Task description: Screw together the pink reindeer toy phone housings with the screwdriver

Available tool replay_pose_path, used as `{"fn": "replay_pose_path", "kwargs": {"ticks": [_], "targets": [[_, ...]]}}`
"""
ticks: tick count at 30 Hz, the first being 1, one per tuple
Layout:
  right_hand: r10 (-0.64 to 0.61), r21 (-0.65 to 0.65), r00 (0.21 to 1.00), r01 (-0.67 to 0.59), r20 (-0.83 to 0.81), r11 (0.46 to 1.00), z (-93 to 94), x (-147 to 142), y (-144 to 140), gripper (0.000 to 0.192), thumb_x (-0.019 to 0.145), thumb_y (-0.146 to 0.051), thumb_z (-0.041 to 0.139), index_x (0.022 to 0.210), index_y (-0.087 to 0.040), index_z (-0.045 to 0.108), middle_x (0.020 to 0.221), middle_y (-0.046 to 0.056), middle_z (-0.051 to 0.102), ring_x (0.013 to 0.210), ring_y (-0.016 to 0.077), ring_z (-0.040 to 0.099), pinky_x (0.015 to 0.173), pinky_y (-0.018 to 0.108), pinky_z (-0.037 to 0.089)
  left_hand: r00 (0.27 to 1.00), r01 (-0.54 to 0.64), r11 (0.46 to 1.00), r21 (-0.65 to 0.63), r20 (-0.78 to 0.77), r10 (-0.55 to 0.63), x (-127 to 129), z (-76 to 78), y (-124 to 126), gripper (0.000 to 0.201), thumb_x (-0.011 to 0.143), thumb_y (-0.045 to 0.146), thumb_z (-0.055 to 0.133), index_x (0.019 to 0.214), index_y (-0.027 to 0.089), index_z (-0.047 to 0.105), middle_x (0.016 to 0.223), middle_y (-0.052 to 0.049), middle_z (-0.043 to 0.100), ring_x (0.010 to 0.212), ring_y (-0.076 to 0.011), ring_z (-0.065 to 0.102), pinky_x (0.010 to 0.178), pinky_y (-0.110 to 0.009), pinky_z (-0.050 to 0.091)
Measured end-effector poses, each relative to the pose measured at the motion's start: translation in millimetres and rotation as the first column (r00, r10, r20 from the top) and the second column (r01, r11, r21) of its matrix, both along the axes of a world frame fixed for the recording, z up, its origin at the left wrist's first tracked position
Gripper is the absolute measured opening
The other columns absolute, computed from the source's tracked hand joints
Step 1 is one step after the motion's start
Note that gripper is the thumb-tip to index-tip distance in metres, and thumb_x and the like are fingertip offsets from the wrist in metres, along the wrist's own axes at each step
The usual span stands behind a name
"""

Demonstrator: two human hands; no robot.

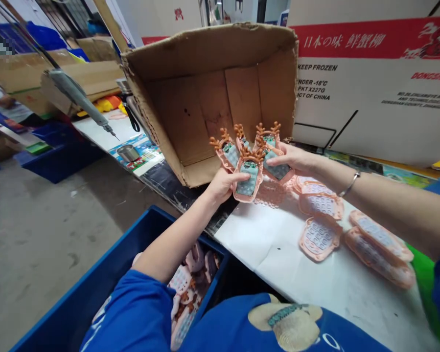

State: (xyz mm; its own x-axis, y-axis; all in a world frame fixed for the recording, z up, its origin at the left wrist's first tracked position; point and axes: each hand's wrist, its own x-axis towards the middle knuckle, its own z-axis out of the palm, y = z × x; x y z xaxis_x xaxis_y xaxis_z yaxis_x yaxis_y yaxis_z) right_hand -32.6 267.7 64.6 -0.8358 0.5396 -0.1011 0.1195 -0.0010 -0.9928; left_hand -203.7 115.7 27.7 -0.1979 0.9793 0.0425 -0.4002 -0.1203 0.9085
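Observation:
My left hand [225, 185] is closed on a pink toy-phone shell [248, 182] with brown antlers and a grey-green circuit board inside; another such shell [227, 152] sticks up behind its fingers. My right hand [289, 159] grips more of these antlered shells [277, 168], held close beside the first ones. Both hands are in front of the open side of a tilted brown cardboard box [190, 127]. Below them, pink pieces [273, 193] lie on the white tabletop [256, 239]. Nearer my right forearm are several pink shells with pale keypads [319, 237].
A blue bin [131, 234] holding pink parts stands below the table edge, by my left arm. An electric screwdriver [76, 100] hangs at the left above a metal cup [127, 153]. Large white printed cartons [374, 93] stand behind the table at the right.

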Motion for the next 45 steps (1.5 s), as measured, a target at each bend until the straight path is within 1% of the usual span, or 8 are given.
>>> {"fn": "replay_pose_path", "kwargs": {"ticks": [9, 13, 17, 23, 28, 30, 36, 45], "targets": [[0.136, -0.162, 0.972, -0.105, 0.192, 0.981, -10.2, 42.9, -91.1, 0.051, 0.067, -0.039, 0.087, 0.108, -0.023, 0.06, 0.106, 0.006, 0.076, 0.093, 0.023, 0.074, 0.081, 0.033, 0.063, 0.967, 0.244, 0.927, -0.284, 0.139, -0.212, 20.1, -14.7, -89.7, 0.052, 0.06, 0.027, 0.091, 0.109, 0.017, 0.074, 0.105, -0.013, 0.079, 0.102, -0.0332, 0.076, 0.094, -0.045, 0.059], [0.058, 0.169, 0.94, -0.121, 0.337, 0.978, -17.1, 55.4, -92.3, 0.057, 0.078, -0.048, 0.078, 0.124, -0.019, 0.061, 0.128, 0.013, 0.071, 0.117, 0.0294, 0.068, 0.095, 0.039, 0.06, 0.969, 0.246, 0.908, -0.34, 0.097, -0.226, 13.1, -19.3, -93.0, 0.057, 0.059, 0.034, 0.094, 0.108, 0.015, 0.072, 0.106, -0.014, 0.079, 0.095, -0.0269, 0.077, 0.091, -0.037, 0.058], [-0.168, 0.559, 0.829, -0.197, 0.534, 0.806, -21.1, 57.6, -84.1, 0.069, 0.085, -0.061, 0.066, 0.134, -0.014, 0.061, 0.134, 0.02, 0.067, 0.123, 0.0374, 0.065, 0.1, 0.047, 0.055, 0.951, 0.04, 0.947, -0.319, -0.278, -0.134, -4.6, -19.9, -86.5, 0.06, 0.064, 0.049, 0.09, 0.112, 0.019, 0.07, 0.103, -0.01, 0.079, 0.092, -0.025, 0.075, 0.085, -0.035, 0.058], [-0.266, 0.736, 0.837, -0.217, 0.479, 0.641, -21.1, 63.2, -81.6, 0.058, 0.09, -0.065, 0.055, 0.123, -0.019, 0.07, 0.121, 0.013, 0.074, 0.096, 0.0314, 0.074, 0.081, 0.043, 0.058, 0.645, -0.279, 0.931, -0.237, -0.764, -0.002, -48.6, -4.1, -82.3, 0.042, 0.065, 0.055, 0.085, 0.089, 0.022, 0.077, 0.072, -0.007, 0.071, 0.096, -0.0351, 0.071, 0.087, -0.041, 0.055], [-0.185, 0.865, 0.96, -0.093, 0.209, 0.493, -12.8, 65.9, -95.9, 0.037, 0.097, -0.05, 0.05, 0.106, -0.022, 0.07, 0.109, 0.01, 0.073, 0.088, 0.0242, 0.073, 0.074, 0.036, 0.057, 0.11, -0.378, 0.846, 0.375, -0.89, 0.443, -102.2, 44.8, -42.7, 0.065, 0.063, 0.028, 0.088, 0.125, 0.024, 0.069, 0.134, -0.013, 0.064, 0.147, -0.0397, 0.036, 0.125, -0.051, 0.019], [-0.099, 0.877, 0.98, -0.109, 0.175, 0.468, -9.4, 65.3, -103.8, 0.032, 0.098, -0.046, 0.049, 0.104, -0.023, 0.07, 0.109, 0.01, 0.073, 0.085, 0.0224, 0.072, 0.071, 0.034, 0.056, 0.011, -0.394, 0.793, 0.466, -0.86, 0.511, -127.1, 63.0, -14.7, 0.087, 0.051, 0.019, 0.093, 0.133, 0.02, 0.063, 0.144, -0.016, 0.056, 0.153, -0.0415, 0.023, 0.127, -0.054, 0.005], [0.077, 0.866, 0.957, -0.287, 0.28, 0.409, -12.7, 72.0, -113.4, 0.027, 0.102, -0.039, 0.047, 0.1, -0.025, 0.069, 0.092, 0.007, 0.074, 0.074, 0.0205, 0.071, 0.063, 0.031, 0.051, 0.131, -0.592, 0.772, 0.229, -0.919, 0.373, -167.7, 75.4, 35.8, 0.051, 0.036, 0.008, 0.094, 0.079, 0.021, 0.07, 0.087, -0.007, 0.068, 0.122, -0.0428, 0.058, 0.116, -0.054, 0.033], [0.201, 0.852, 0.904, -0.423, 0.377, 0.307, -13.8, 70.1, -125.0, 0.029, 0.103, -0.034, 0.043, 0.095, -0.025, 0.069, 0.083, 0.005, 0.074, 0.07, 0.0213, 0.07, 0.062, 0.032, 0.049, 0.05, -0.54, 0.764, 0.351, -0.894, 0.446, -121.9, 88.7, 10.7, 0.027, 0.059, 0.012, 0.088, 0.068, 0.022, 0.065, 0.079, -0.004, 0.067, 0.108, -0.0336, 0.064, 0.105, -0.043, 0.042]]}}
